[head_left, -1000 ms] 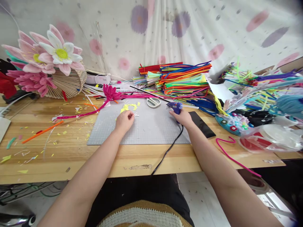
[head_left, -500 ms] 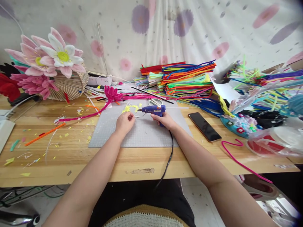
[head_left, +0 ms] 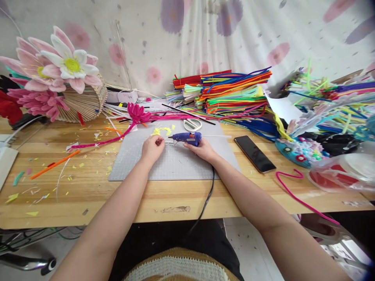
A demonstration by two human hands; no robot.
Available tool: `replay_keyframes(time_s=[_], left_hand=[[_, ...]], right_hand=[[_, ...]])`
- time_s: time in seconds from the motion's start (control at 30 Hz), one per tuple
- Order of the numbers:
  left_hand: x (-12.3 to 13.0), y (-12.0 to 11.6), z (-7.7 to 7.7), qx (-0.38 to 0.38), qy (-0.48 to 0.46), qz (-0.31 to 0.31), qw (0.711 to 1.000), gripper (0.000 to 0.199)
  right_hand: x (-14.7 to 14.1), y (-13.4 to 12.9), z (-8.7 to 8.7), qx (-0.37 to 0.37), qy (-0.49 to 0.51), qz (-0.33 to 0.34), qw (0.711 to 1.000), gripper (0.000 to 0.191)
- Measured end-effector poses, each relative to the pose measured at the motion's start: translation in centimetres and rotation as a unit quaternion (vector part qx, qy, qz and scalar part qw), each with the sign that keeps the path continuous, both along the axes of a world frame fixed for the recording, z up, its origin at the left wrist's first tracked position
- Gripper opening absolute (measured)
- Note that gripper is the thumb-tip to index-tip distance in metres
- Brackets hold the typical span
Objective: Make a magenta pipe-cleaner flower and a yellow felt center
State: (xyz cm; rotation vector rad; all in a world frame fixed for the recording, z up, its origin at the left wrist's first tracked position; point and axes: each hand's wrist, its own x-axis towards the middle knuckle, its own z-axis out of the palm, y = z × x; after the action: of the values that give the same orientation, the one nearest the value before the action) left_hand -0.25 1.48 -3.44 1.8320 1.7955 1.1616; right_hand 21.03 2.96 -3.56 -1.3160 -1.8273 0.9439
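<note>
My right hand [head_left: 202, 150] is wrapped round a blue glue gun [head_left: 187, 137] over the grey cutting mat [head_left: 175, 168]. The gun's nozzle points left, and a clear glue stick [head_left: 216, 136] sticks out of its back. My left hand [head_left: 153, 148] is closed in a pinch just left of the nozzle; what its fingers hold is too small to make out. Thin white bits [head_left: 169, 143] show between the hands. Yellow scraps [head_left: 166, 130] lie on the mat behind them, near white-handled scissors [head_left: 192, 124]. A magenta fuzzy flower [head_left: 137, 113] rests at the mat's back left corner.
A black phone [head_left: 254, 154] lies right of the mat. Bundles of coloured pipe cleaners [head_left: 234, 93] are stacked behind. Fuzzy flowers in a basket [head_left: 84, 103] stand back left, with scraps along the left. The gun's black cord [head_left: 208, 199] hangs over the front edge.
The view has shifted slightly. My left hand has drawn a little left, its pinch still closed. The glue gun in my right hand has tilted slightly and moved a little left.
</note>
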Motion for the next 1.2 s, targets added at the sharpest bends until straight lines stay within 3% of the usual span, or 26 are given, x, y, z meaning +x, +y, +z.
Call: replay_keyframes(time_s=[0.33, 1.2], left_hand=[[0.05, -0.03, 0.14, -0.001, 0.011, -0.010, 1.000, 0.008], [0.12, -0.27, 0.54, 0.022, -0.025, 0.002, 0.999, 0.011]], right_hand=[[-0.39, -0.37, 0.13, 0.011, 0.012, 0.025, 1.000, 0.039], [0.42, -0.52, 0.33, 0.025, -0.036, -0.016, 0.999, 0.039]])
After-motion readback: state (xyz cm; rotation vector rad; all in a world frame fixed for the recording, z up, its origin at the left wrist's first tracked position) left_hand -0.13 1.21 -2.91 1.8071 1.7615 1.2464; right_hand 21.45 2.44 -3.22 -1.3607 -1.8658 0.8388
